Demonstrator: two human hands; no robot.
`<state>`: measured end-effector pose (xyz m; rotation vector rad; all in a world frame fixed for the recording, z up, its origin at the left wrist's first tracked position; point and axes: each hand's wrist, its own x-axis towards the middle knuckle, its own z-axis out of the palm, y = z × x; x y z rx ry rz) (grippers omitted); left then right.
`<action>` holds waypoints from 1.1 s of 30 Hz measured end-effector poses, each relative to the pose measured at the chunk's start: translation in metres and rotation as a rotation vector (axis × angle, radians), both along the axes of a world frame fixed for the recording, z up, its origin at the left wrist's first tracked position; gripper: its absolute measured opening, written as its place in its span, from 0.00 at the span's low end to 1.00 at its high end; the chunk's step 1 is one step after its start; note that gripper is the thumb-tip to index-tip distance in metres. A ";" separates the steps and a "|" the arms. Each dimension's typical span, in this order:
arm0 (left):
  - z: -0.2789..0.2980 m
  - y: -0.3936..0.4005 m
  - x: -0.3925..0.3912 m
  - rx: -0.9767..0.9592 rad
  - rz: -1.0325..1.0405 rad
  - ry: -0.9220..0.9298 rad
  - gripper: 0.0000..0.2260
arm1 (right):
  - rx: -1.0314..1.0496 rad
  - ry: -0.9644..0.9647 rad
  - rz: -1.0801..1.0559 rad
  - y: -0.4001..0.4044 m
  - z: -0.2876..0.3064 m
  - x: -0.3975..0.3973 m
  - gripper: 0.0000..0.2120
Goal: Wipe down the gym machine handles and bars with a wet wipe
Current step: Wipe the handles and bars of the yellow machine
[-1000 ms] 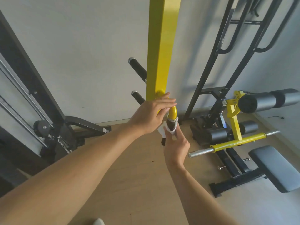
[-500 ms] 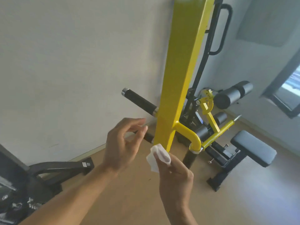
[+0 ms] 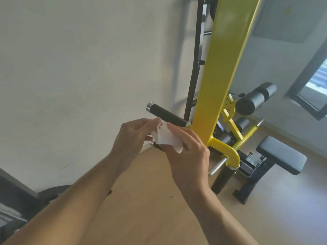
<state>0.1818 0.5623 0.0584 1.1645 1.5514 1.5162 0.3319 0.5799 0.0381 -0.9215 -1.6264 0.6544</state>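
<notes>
- Both hands have left the yellow curved handle [image 3: 228, 152], now at lower right.
- The left hand [image 3: 131, 138] has joined the right hand [image 3: 187, 152] on the wipe [image 3: 168, 138] at frame centre.

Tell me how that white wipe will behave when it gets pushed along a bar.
The wet wipe looks thin and floppy: it creases and droops between the left hand and right hand. It is probably very light, so it should wrap around the black handle, though it may bunch up.
</notes>
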 end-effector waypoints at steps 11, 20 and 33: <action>-0.002 0.010 -0.026 -0.018 0.022 -0.003 0.30 | 0.063 0.011 0.004 0.017 0.000 -0.010 0.18; 0.001 0.023 -0.045 0.021 -0.124 0.117 0.06 | 0.050 -0.156 0.017 0.017 0.009 -0.032 0.29; -0.013 0.088 -0.080 0.141 -0.017 0.276 0.04 | 0.147 -1.001 -0.113 0.075 0.045 -0.062 0.12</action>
